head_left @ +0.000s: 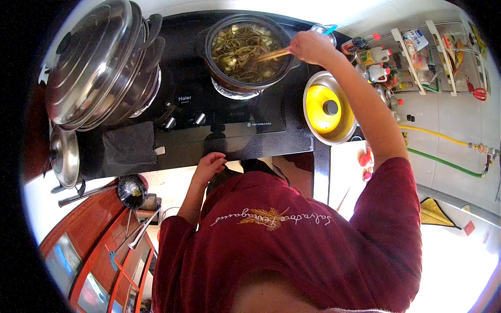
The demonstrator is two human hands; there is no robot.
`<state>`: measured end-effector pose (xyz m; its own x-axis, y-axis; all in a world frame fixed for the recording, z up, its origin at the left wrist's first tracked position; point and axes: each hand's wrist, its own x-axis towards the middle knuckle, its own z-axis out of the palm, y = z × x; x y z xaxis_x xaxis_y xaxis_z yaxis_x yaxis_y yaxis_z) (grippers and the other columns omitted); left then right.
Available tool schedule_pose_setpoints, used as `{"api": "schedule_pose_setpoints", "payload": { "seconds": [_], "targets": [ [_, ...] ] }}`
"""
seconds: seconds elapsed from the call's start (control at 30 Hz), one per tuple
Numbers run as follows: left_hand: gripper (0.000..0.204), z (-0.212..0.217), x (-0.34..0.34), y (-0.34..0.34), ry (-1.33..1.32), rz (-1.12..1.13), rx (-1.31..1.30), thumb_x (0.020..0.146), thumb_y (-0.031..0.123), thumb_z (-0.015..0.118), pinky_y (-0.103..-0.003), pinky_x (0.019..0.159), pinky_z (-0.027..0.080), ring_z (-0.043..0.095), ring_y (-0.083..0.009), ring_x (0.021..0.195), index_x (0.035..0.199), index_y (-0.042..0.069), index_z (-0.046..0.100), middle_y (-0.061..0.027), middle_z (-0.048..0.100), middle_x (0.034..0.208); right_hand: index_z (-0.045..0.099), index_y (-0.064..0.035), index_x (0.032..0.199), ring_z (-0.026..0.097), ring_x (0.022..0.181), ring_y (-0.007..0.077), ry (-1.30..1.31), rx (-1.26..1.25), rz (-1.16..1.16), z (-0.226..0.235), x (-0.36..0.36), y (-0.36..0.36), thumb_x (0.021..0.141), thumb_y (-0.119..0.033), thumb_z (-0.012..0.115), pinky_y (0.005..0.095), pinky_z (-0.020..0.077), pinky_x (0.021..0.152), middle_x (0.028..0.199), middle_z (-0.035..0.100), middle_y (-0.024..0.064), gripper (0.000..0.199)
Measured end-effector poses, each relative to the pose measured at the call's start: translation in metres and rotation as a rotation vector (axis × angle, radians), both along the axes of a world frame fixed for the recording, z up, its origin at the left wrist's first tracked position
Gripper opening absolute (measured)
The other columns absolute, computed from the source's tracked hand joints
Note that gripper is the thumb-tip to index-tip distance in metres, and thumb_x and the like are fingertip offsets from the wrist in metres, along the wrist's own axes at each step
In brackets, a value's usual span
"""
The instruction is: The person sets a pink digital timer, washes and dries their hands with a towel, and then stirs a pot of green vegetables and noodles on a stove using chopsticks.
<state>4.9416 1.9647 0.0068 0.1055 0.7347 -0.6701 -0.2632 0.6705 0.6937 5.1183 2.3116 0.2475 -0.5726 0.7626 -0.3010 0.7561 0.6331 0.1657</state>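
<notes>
— Where are the chopsticks?

— The wooden chopsticks [273, 54] are in the right hand [311, 47], at the far side of the stove. Their tips reach left into the dark pot [248, 49], among the greenish-brown noodles and pale chunks in it.

— How is the grip?

— The right hand's grip is closed around the near ends of the chopsticks, fingers curled tight. The left hand [209, 166] rests at the near edge of the black stove [229, 125], fingers bent and loosely folded, with nothing in it that I can see.

— And the pot itself?

— It sits on the right burner, on a foil-lined ring. Just behind the right hand there is a small metal ladle with a blue handle [324, 30].

— What is to the right of the pot?

— A steel bowl [313, 112] holding a yellow lid with a dark knob, on the table right of the stove. Farther right stand bottles with red caps [377, 56] and a wire rack of packets [438, 52] against the tiled wall.

— And to the left?

— A large steel steamer [99, 62] with a domed lid covers the left burner. A dark cloth [129, 143] lies near it, and a smaller steel lid [63, 155] sits at the far left edge.
</notes>
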Motion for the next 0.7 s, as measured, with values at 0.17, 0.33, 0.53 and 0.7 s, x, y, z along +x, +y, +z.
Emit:
{"api": "schedule_pose_setpoints", "payload": {
  "seconds": [0.17, 0.33, 0.53, 0.7],
  "targets": [
    [0.023, 0.001, -0.002, -0.006, 0.028, 0.065, -0.031, 0.083, 0.015, 0.055, -0.024, 0.065, 0.046, 0.057, -0.012, 0.072, 0.103, 0.004, 0.056, -0.0052, 0.061, 0.089, 0.066, -0.0093, 0.079, 0.06, 0.069, 0.0282, 0.095, 0.063, 0.149, 0.039, 0.022, 0.025, 0.079, -0.035, 0.054, 0.0387, 0.0472, 0.063, 0.071, 0.063, 0.0105, 0.028],
    [0.027, -0.009, -0.002, -0.011, 0.031, 0.064, -0.018, 0.083, 0.02, 0.056, -0.026, 0.066, 0.048, 0.057, -0.0125, 0.07, 0.105, 0.004, 0.055, -0.006, 0.062, 0.089, 0.065, -0.0078, 0.075, 0.059, 0.067, 0.03, 0.071, 0.103, 0.229, 0.03, 0.047, 0.039, 0.078, -0.033, 0.056, 0.0387, 0.0471, 0.061, 0.069, 0.061, 0.0123, 0.027],
    [0.022, 0.006, 0.001, 0.001, -0.012, 0.048, -0.012, 0.084, 0.016, 0.055, -0.024, 0.066, 0.046, 0.056, -0.0114, 0.072, 0.103, 0.006, 0.056, -0.0054, 0.061, 0.09, 0.065, -0.0102, 0.076, 0.061, 0.07, 0.0318, 0.106, 0.026, 0.259, 0.028, 0.02, 0.008, 0.075, -0.032, 0.057, 0.044, 0.048, 0.065, 0.07, 0.062, 0.0136, 0.024],
    [0.022, 0.003, -0.005, 0.003, 0.041, 0.045, -0.048, 0.084, 0.016, 0.054, -0.023, 0.064, 0.045, 0.056, -0.0106, 0.071, 0.104, 0.006, 0.055, -0.0048, 0.061, 0.09, 0.064, -0.0061, 0.075, 0.059, 0.063, 0.0288, 0.109, -0.055, 0.2, 0.064, 0.019, -0.006, 0.078, -0.027, 0.056, 0.0385, 0.046, 0.059, 0.066, 0.06, 0.0124, 0.023]
  ]
}}
